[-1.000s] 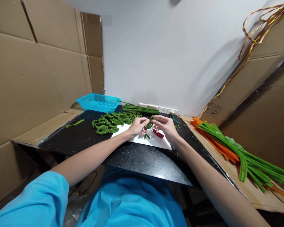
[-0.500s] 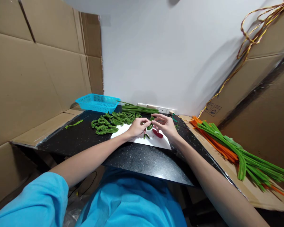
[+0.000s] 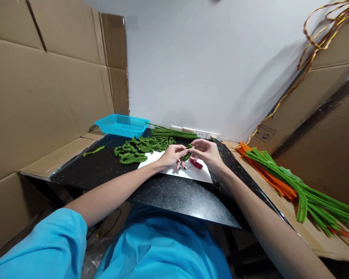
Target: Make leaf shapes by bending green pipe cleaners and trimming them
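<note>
Over a white sheet, I hold a dark green pipe cleaner bent into narrow loops. My left hand pinches it from the left, thumb and forefinger pressed together. From the other side my right hand grips its upper part between thumb and fingertips. Beneath my right hand lies a red object, partly covered, whose kind I cannot make out. Small dark green scraps rest on the sheet below my left fingers. To the left is a pile of looped green pipe cleaners on the black table.
A blue plastic basket stands at the back left. Straight dark green pipe cleaners lie along the wall before a power strip. On cardboard at right are bright green pipe cleaners and orange ones. Twisted wire hangs there.
Both hands stay together around the looped pipe cleaner, with small finger movements. My left fingers now sit lower over the scraps, covering more of them. The view has shifted slightly.
</note>
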